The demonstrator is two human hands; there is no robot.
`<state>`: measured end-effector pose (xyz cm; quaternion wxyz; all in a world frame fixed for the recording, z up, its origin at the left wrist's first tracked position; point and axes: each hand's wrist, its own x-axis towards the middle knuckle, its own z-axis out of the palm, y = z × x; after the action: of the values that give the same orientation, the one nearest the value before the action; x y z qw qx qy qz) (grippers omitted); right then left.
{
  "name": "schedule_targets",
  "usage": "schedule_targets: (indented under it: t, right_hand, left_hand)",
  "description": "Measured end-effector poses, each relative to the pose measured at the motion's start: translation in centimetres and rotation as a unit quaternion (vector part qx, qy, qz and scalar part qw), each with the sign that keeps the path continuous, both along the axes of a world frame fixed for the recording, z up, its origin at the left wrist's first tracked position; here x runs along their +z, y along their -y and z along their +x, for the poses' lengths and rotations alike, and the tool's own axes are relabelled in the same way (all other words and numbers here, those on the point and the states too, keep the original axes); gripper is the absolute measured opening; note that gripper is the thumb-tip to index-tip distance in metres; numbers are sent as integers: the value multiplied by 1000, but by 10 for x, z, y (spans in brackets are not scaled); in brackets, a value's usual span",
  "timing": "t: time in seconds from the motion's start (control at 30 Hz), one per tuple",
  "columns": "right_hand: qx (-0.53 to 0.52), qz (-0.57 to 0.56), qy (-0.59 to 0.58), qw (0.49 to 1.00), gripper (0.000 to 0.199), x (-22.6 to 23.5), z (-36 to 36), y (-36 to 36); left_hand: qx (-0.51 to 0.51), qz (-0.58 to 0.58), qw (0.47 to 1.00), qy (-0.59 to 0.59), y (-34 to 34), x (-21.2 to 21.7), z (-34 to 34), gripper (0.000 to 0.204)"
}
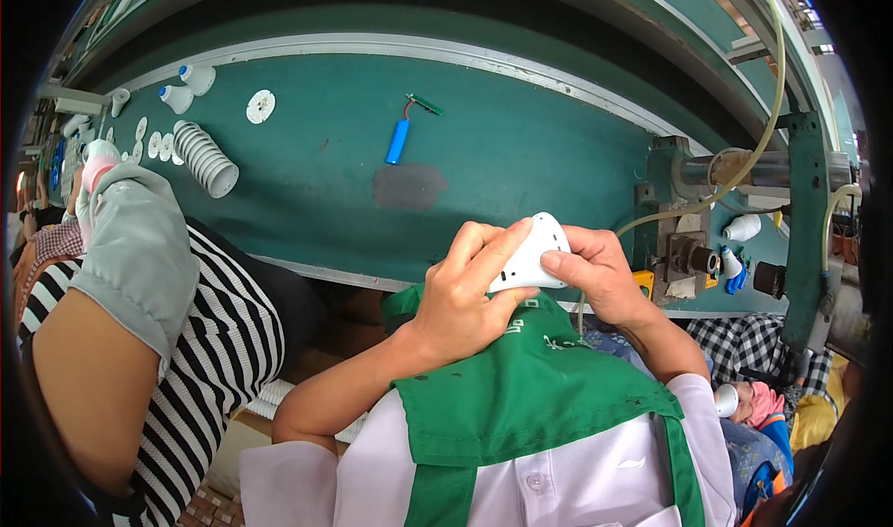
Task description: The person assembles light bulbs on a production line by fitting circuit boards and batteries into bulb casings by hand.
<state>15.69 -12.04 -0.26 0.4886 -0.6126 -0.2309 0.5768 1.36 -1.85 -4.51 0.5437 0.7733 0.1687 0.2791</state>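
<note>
Both of my hands hold a white plastic housing, a tapered, rounded shell with small dark slots, above my green apron. My left hand grips its left side, fingers along the upper edge and thumb below. On the other side my right hand is closed round it, the thumb pressed on its face. Farther off on the green bench lies a blue cylindrical battery, joined by thin wires to a small green circuit board.
Left on the bench are a stack of white cups, white discs and white cones with blue tips. A metal press with a hose stands at right. A person in a grey sleeve works close on my left.
</note>
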Motion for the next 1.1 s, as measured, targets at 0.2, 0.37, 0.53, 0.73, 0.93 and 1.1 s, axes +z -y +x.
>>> schedule_targets:
  t: [0.2,0.37,0.53,0.73,0.93,1.1]
  right_hand:
    - [-40,14,-20,999,24,-1,-3,0]
    - [-35,1,-19,999,23,4,-2,-5]
    - [-17,6,77,997,23,-3,4,-2]
    - [-7,77,226,971,24,-5,7,-2]
    - [-44,118,222,967,29,-15,-8,0]
    - [-27,126,250,960,30,-15,-21,-4]
  left_hand:
    - [5,-1,1000,0,0,3,2,61]
    - [8,-11,1000,-13,-2,5,3,59]
    - [-54,-62,997,-5,-14,8,5,62]
    - [28,-478,871,109,-10,3,-5,44]
    - [92,-399,903,133,-6,-3,-1,35]
    - [109,-430,882,162,-9,0,5,38]
